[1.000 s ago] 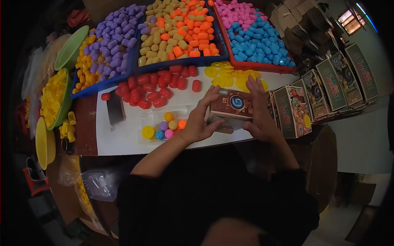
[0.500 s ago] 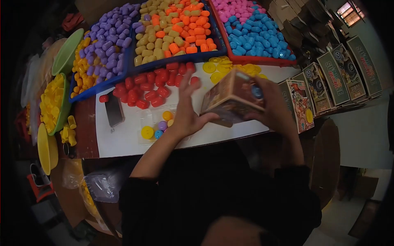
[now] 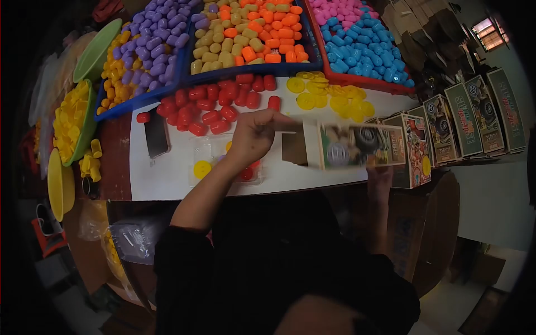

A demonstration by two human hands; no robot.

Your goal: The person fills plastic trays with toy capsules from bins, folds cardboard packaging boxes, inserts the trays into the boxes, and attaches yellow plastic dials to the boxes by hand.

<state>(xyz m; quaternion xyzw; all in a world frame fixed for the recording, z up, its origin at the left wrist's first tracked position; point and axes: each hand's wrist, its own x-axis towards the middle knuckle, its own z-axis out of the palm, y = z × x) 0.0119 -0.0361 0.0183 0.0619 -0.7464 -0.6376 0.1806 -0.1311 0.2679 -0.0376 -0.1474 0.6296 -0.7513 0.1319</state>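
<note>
A printed cardboard box (image 3: 363, 146) lies on its side above the white table top, blurred by motion, with its left end open and a brown flap (image 3: 294, 148) hanging there. My right hand (image 3: 379, 177) grips the box from below at its right end; most of its fingers are hidden behind it. My left hand (image 3: 257, 137) is closed, its fingertips at the upper edge of the box's open end. Beneath my left wrist, a clear plastic tray (image 3: 196, 146) holds coloured pieces, partly covered by the arm.
Red capsules (image 3: 209, 106) and yellow discs (image 3: 338, 100) lie behind my hands. Blue trays (image 3: 251, 76) and a red tray (image 3: 363, 82) of coloured capsules stand at the back. A phone (image 3: 157, 138) lies left. Several printed boxes (image 3: 463, 120) stand at right; green and yellow bowls (image 3: 60, 184) are far left.
The box has turned lengthwise and shifted right, its open end now facing left. My right hand has moved under it. My left hand has closed and reached to its open end.
</note>
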